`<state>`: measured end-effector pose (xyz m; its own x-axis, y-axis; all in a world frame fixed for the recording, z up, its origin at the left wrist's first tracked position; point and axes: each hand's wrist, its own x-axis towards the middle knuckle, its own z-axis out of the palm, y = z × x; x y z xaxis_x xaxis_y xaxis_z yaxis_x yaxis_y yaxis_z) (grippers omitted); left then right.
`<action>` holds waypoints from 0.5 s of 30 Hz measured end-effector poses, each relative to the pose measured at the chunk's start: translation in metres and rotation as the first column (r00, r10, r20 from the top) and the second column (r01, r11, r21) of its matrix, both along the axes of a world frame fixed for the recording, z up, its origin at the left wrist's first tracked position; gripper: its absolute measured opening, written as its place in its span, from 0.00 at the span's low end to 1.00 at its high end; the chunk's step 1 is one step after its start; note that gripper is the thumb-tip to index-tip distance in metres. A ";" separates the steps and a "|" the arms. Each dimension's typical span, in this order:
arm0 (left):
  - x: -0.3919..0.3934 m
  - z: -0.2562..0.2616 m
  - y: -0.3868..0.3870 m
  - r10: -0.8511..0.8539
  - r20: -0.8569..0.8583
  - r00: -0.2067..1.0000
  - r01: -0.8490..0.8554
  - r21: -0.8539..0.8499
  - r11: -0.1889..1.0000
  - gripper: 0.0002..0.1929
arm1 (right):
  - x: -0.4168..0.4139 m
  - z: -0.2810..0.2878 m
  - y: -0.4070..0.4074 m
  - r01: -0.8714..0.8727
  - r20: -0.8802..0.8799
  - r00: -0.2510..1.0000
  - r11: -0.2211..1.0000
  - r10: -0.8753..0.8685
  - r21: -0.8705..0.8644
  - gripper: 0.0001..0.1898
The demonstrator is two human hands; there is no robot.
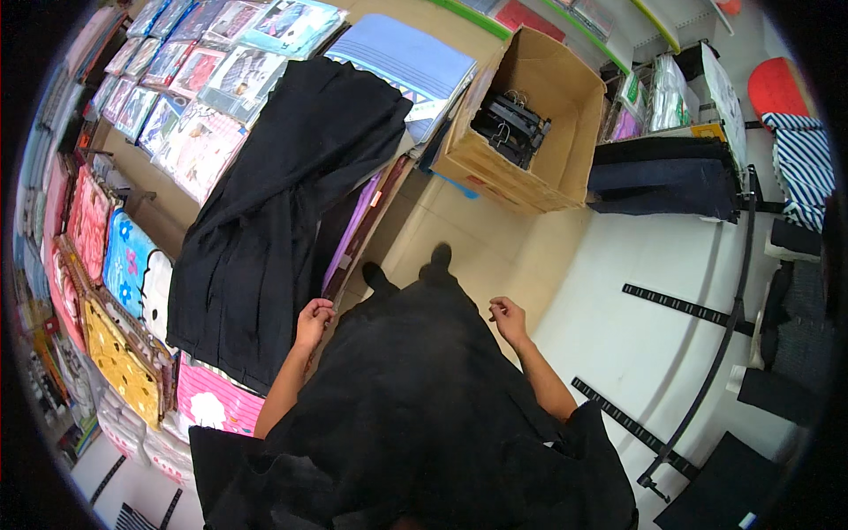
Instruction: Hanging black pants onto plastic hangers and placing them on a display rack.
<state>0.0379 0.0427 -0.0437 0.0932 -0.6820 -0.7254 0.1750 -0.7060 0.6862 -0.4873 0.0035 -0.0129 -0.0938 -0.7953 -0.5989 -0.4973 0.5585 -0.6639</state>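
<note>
A pair of black cloth trousers, or a similar long garment, lies spread over a display of folded goods on my left. My left hand is beside its lower right edge, the fingers loosely bent. No cloth shows between those fingers; whether they brush the edge cannot be made out. My right hand hangs in the air at my other side, fingers slightly curled and holding nothing. Ahead on the floor, an open cardboard box contains several black clothes hangers with metal hooks.
Packaged textiles and a folded blue cloth cover the display's far end. A yellow patterned folded textile sits at the left. Along the white wall at right runs a black metal rail. Dark trousers hang beyond the box.
</note>
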 end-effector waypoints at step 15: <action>-0.062 0.035 -0.098 -0.042 0.310 0.950 0.017 0.084 0.996 0.09 | -0.087 -0.011 -0.416 0.126 -0.101 0.975 0.865 -0.198 -0.485 0.10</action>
<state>-0.0244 -0.0554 -0.0089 0.3038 -0.6295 -0.7151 -0.0602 -0.7618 0.6450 -0.5738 -0.4128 -0.0242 -0.3015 -0.9453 -0.1246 -0.5362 0.2761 -0.7977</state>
